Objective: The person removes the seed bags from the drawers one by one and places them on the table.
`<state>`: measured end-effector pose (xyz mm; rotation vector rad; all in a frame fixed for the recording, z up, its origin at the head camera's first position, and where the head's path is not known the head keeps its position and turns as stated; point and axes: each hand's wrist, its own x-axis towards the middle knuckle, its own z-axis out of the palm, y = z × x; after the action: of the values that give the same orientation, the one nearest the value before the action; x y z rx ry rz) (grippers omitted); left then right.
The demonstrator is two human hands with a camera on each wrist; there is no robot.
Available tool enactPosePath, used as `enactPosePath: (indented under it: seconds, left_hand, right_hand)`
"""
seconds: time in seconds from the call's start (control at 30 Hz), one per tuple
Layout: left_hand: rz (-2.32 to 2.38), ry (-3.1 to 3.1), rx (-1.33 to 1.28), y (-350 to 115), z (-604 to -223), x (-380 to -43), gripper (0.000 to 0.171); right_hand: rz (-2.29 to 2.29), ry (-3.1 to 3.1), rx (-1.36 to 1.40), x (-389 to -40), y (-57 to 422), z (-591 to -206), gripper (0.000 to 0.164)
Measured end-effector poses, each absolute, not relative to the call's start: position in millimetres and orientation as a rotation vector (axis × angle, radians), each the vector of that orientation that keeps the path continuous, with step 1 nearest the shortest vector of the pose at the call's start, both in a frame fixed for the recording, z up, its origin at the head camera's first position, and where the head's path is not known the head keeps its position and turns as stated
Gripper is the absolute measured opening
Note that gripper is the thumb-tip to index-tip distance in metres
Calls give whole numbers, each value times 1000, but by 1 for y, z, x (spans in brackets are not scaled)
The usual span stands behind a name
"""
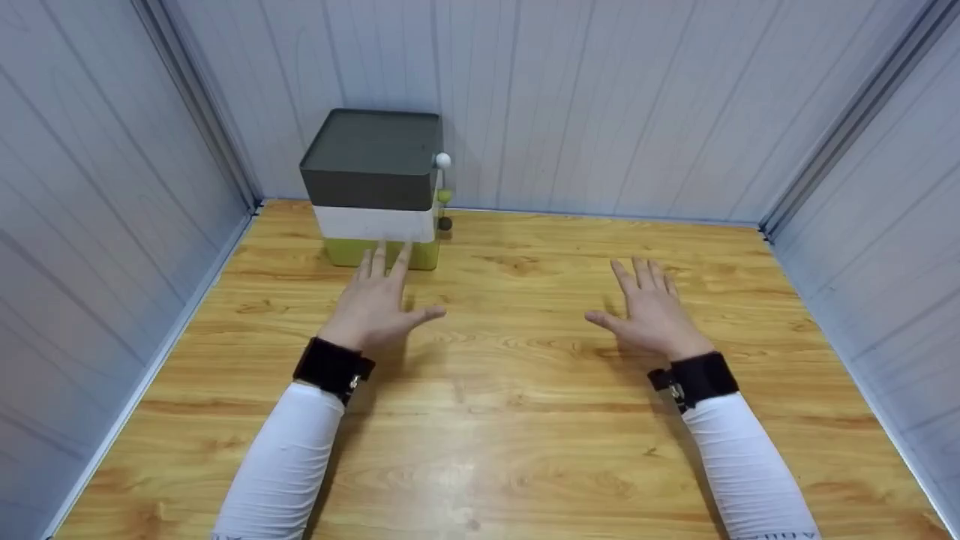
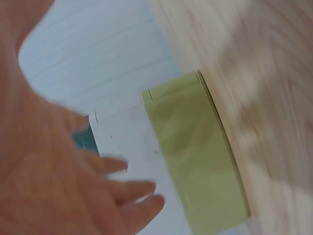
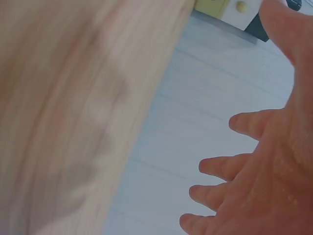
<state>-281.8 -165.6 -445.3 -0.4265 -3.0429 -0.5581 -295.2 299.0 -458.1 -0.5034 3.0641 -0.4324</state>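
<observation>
Box (image 1: 367,190) of three stacked layers sits at the back left of the table (image 1: 517,375), near the back wall (image 1: 570,105). Its top layer (image 1: 375,142) is dark grey, its middle layer (image 1: 349,223) white and its bottom layer (image 1: 424,256) yellow-green. Along the side to my right run three round knobs, one above another: a white knob (image 1: 443,160) by the grey layer, a green knob (image 1: 445,196) by the white one, and a dark knob (image 1: 445,223) lowest down.

My left hand (image 1: 375,304) is nearest to it, reaching out in front with fingers straight and spread and the thumb pointing inward. Its fingertips overlap the lower front of the box in my view; I cannot tell whether they touch. That hand grasps nothing. My right hand (image 1: 651,315) is well apart from the box, over the right half of the table, likewise loose and spread, its thumb turned toward the left one.

I wear a black wristband on each wrist, left (image 1: 330,365) and right (image 1: 703,377), and white sleeves (image 1: 281,465) cover my forearms. Shadows of my arms fall on the wood-grain tabletop. Pale panelled walls rise on the left (image 1: 97,225) and right (image 1: 877,225).
</observation>
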Motion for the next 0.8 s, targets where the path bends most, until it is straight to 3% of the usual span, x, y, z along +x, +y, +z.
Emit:
enactPosePath:
  seconds: [0.43,0.8]
  left_hand:
    - [-1315,-2552,233,-173,-432,-309,127]
    - [-1631,-2382,480,-189,-398,-344,141]
  right_hand:
    - [-647,2939,-635,-356,221,-433,105]
    - [-889,2779,-630,-397,154,-412,105]
